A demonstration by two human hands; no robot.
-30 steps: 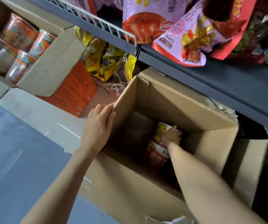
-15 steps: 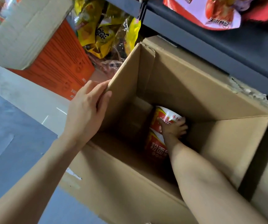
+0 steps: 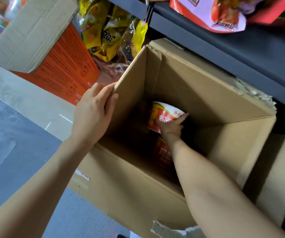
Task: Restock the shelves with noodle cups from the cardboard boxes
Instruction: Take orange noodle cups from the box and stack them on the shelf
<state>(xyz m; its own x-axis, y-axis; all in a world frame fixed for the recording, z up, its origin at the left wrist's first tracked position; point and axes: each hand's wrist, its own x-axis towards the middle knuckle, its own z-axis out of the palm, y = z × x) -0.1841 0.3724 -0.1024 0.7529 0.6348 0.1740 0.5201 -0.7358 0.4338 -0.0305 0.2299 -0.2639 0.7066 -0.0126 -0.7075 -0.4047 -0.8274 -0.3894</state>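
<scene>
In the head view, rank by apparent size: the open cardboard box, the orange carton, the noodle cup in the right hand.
1. Open cardboard box, by far the largest.
2. Orange carton, partly covered by another box.
3. Noodle cup held by the right hand, deep inside, so it looks smaller.

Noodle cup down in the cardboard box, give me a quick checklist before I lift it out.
1. Right hand grips the noodle cup: ok, fingers curl round its side.
2. Left hand steadies the cardboard box by its flap: ok.
3. Lift path above the cup inside the box: ok, nothing over it.
4. Second cup beneath is free of the grip: cannot tell, the arm hides it.
5. Shelf overhang clears the box opening: cannot tell.
</scene>
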